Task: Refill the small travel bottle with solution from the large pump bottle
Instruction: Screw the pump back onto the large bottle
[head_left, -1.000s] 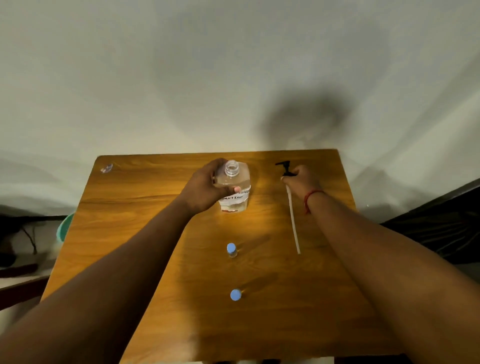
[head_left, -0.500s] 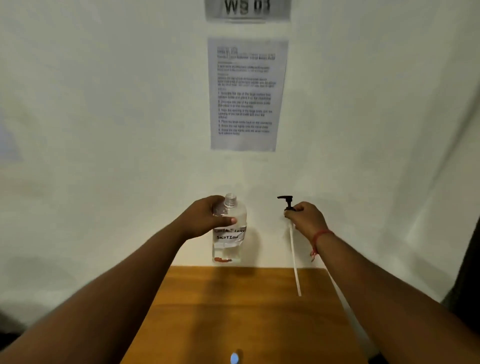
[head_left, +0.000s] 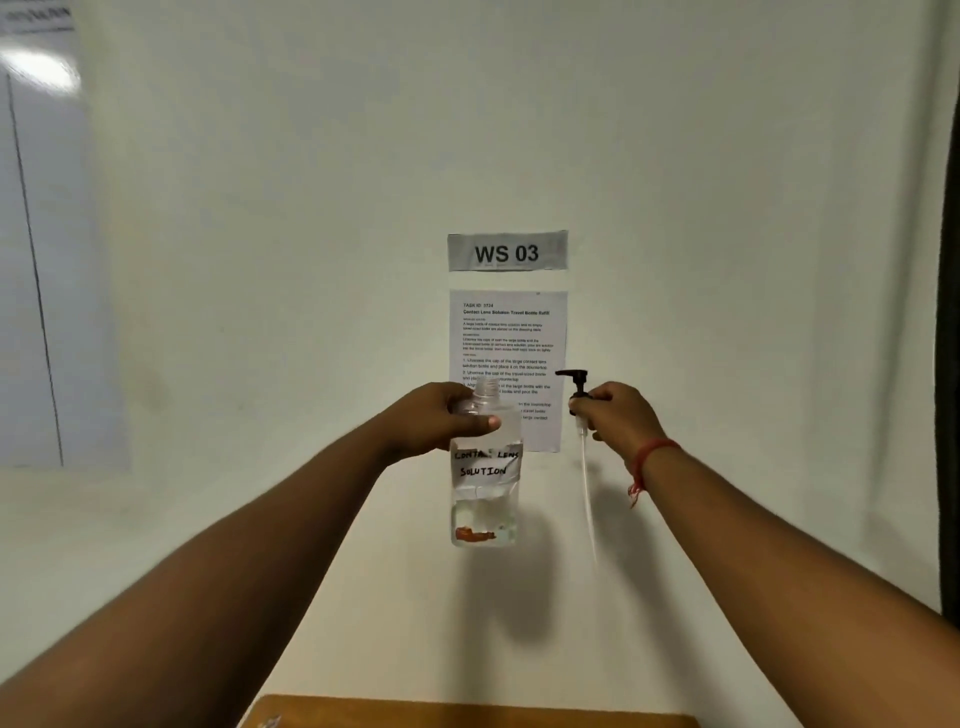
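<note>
Only the far edge of the wooden table is seen, along the bottom of the frame, and both arms are raised well above it in front of a pale wall, with open room left below and to either side of them. The large bottle is held upright in the air, its clear shoulder being gripped by the left hand with the thumb laid across the front. Its neck is uncapped and open at the top. A handwritten label reading "CONTACT LENS SOLUTION" is carried on its front, and a shallow layer of clear liquid is seen in the lower part, with an orange-red patch near the base that cannot be identified. The black pump head is held just to the right of the bottle, apart from it, by the closed right hand; its thin white dip tube hangs down freely, slightly slanted. A red thread band is worn on the right wrist. On the wall behind the hands a grey "WS 03" sign is fixed above a printed instruction sheet, the lower part of which is covered by the bottle and hands. A whiteboard is seen at the left, and a dark vertical strip runs down the right edge. The small travel bottle is out of view.
</note>
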